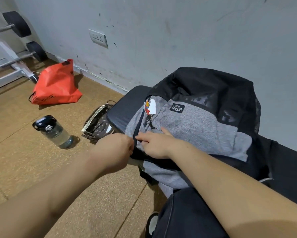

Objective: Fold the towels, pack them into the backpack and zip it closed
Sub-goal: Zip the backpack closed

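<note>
Head view: grey-and-black fabric backpack [195, 121] lying on black padded counter [122, 107]. Left hand [116, 148], fingers curled, pinching dark zipper [138, 126]; right hand [156, 145], fingers flat, pressing the grey panel. No towels visible, presumably packed. Zipping appears unfinished.

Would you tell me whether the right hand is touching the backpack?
Touching: the head view shows the right hand resting on the grey backpack, fingers beside its zip.
</note>
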A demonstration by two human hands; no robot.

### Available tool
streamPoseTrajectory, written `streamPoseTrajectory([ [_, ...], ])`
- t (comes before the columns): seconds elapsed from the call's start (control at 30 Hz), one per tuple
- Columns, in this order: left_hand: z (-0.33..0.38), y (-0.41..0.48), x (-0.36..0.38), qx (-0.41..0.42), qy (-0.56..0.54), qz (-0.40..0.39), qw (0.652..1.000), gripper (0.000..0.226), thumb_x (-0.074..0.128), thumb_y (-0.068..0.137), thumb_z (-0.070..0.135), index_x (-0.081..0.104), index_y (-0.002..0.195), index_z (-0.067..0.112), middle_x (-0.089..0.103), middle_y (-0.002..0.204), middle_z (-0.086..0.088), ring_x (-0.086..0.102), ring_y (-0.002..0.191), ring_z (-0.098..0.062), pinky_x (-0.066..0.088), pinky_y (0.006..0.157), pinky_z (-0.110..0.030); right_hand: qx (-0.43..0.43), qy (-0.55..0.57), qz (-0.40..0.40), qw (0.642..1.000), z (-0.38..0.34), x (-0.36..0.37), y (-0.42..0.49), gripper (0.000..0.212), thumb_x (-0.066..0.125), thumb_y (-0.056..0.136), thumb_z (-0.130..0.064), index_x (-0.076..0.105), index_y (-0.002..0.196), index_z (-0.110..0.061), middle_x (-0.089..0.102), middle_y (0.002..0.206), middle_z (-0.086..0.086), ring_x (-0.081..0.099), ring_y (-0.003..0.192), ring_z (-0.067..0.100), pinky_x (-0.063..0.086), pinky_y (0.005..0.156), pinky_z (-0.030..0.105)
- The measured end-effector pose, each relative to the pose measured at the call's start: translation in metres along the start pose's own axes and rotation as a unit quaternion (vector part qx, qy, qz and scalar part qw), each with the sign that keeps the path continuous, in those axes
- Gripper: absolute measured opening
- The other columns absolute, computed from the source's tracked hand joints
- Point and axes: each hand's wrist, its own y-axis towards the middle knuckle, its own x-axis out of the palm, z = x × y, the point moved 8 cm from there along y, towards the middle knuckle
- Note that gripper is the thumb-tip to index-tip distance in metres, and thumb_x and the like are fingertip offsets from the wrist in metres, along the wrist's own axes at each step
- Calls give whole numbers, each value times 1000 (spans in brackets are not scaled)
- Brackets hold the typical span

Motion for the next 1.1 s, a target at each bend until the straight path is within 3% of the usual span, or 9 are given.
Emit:
streamPoseTrajectory([
  [0.27, 31, -31, 13, -14, -161, -55, 985, 19, 57, 93, 26, 71, 83, 18, 71, 76, 4, 65, 70, -14, 57, 65, -35, -13, 20, 9, 1000, 4, 0, 1, 54, 27, 109, -22, 30, 161, -35, 15, 172, -17, 6, 159, 4, -17, 126, 49],
  [0.33, 26, -34, 12, -44, -241, -30, 969, 20, 60, 96, 26, 70, 81, 16, 70, 71, 3, 62, 62, -9, 51, 58, -26, -17, 77, 68, 995, 4, -6, -7, 49, 37, 105, -20, 49, 152, -33, 40, 164, -11, 29, 154, 9, -4, 130, 48],
  [0.4, 23, -40, 10, -71, -312, 1, 948, 25, 63, 97, 28, 67, 76, 14, 65, 63, 2, 54, 54, -6, 43, 52, -20, -31, 132, 152, 979, 3, -16, -26, 38, 49, 97, -17, 69, 128, -30, 68, 134, -5, 58, 129, 18, 31, 122, 45],
  [0.47, 20, -44, 6, -93, -384, 31, 918, 31, 67, 97, 29, 63, 71, 11, 61, 59, 0, 54, 55, -8, 44, 53, -24, -37, 133, 221, 965, -1, -20, -54, 28, 56, 91, -19, 74, 109, -30, 69, 114, -8, 62, 111, 17, 51, 100, 41],
  [0.6, 23, -45, -6, -108, -469, 60, 875, 32, 68, 97, 28, 69, 76, 4, 71, 74, -15, 61, 61, -11, 51, 59, -29, -56, 133, 237, 961, -16, -8, -89, 18, 66, 86, -28, 71, 103, -32, 62, 101, -9, 58, 101, 13, 53, 83, 38],
  [0.7, 34, -46, -11, -81, -449, 59, 888, 35, 58, 103, 32, 72, 80, 10, 70, 73, -10, 64, 64, -18, 48, 60, -33, -27, 183, 266, 946, -5, -4, -90, 11, 66, 87, -23, 72, 96, -26, 69, 95, -6, 63, 93, 17, 55, 81, 41],
  [0.8, 29, -45, -28, -57, -378, 154, 911, 19, 54, 105, 27, 72, 98, 25, 73, 86, 6, 69, 80, -13, 55, 68, -31, 4, 246, 287, 926, 11, -2, -90, 17, 67, 92, -18, 67, 76, -25, 72, 79, -6, 61, 73, 11, 57, 77, 43],
  [0.93, 46, -35, -21, 103, -175, 125, 971, 26, 62, 95, 12, 67, 109, 33, 64, 104, 20, 60, 96, 0, 52, 81, -23, -14, 247, 302, 921, 4, -1, -100, 20, 68, 94, -28, 61, 75, -31, 72, 85, -6, 68, 79, 16, 56, 75, 37],
  [1.1, 55, -26, -19, 184, -83, 137, 970, 17, 55, 91, 33, 69, 99, 28, 62, 92, 15, 60, 87, -13, 54, 71, -36, 2, 169, 327, 930, 5, -5, -114, 11, 61, 98, -33, 58, 88, -28, 57, 88, -13, 58, 90, 14, 47, 78, 35],
])
